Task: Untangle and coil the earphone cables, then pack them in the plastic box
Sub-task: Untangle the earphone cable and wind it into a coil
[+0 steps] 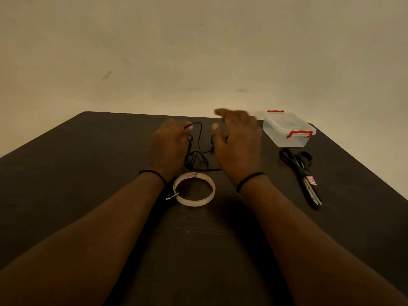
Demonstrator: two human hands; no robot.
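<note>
Barely begun: cable lies tangled, box shut.
Left hand pinches a strand; right hand hovers with fingers spread, holding nothing (coiling and packing remain).

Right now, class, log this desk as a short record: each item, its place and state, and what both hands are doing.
cable: black earphone cable, tangled, between the hands
left hand: grips the cable
right hand: open, fingers spread, blurred
plastic box: far right, lid on, red clasps
scissors: nearer than the box, closed
tape roll: flat, near the wrists
table: dark
</note>
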